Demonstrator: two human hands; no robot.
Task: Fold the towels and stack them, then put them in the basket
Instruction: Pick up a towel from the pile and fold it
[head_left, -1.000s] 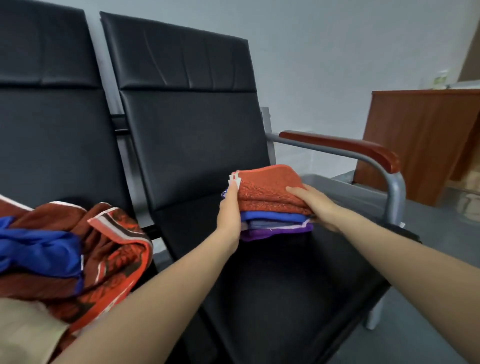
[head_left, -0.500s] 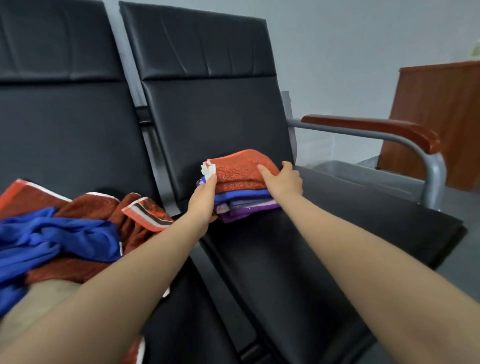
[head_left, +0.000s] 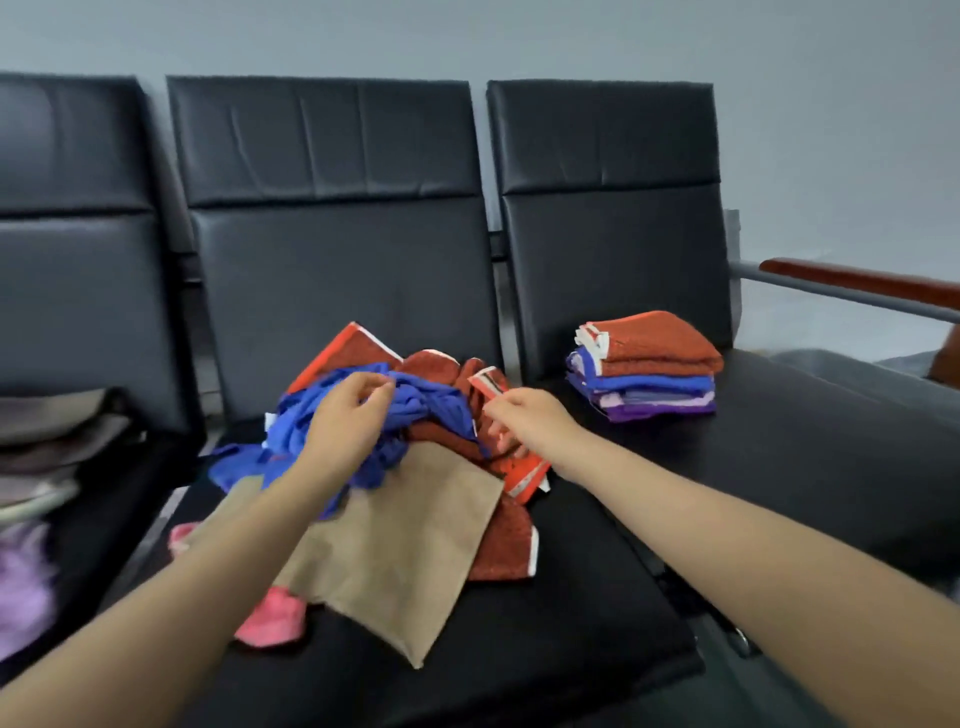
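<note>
Row of three black padded leatherette seats (head_left: 332, 270) against a grey wall; the right-hand seat ends in a red-brown wooden armrest (head_left: 862, 283) on a grey metal tube.

Middle seat: loose heap of unfolded towels (head_left: 415, 467). Largest visible piece is a flat tan cloth (head_left: 395, 561) lying at the front, overlapping a rust-red terry towel with orange-and-white border (head_left: 504, 545). A crumpled royal-blue towel (head_left: 415, 410) sits on top of the heap. A small pink cloth (head_left: 270, 621) pokes out under the tan one.

Right seat: neat stack of folded towels (head_left: 649, 364), rust-red on top, blue beneath, lilac and purple at the bottom. Both hands are well apart from it.

Left seat: grey and lilac fabric (head_left: 47, 457) at the frame edge, blurred; cannot tell what it is. No basket identifiable in view.

Left hand (head_left: 345, 421): fingers curled, on the blue towel; appears to pinch its folds. Right hand (head_left: 524, 421): fingers bent at the striped border of the rust-red towel; grip or mere touch, cannot tell.

Judgement: the step in hand is picking the next towel out of the heap; task roughly midway. The next move calls for pulling one towel free of the tangle without dragging its neighbours off the seat, then spreading it flat to fold.
</note>
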